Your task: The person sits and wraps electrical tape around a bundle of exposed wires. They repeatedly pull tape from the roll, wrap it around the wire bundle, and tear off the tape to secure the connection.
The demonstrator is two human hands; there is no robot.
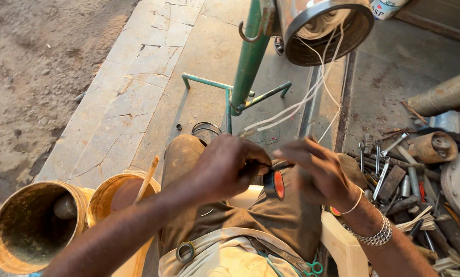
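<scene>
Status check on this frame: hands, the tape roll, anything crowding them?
Left hand gripping black tape roll at knee height. Right hand pinching at the roll's edge, fingers blurred. White cords hang just behind; nothing between the hands.

roadside repair workshop, scattered spanners [381, 169], green winding stand [248, 61]

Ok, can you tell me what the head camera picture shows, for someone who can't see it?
A seated person's left hand and right hand meet over their lap at a black tape roll with an orange core. Two yellow buckets sit at the left, metal tools pile at the right, and a green stand rises ahead.
</scene>
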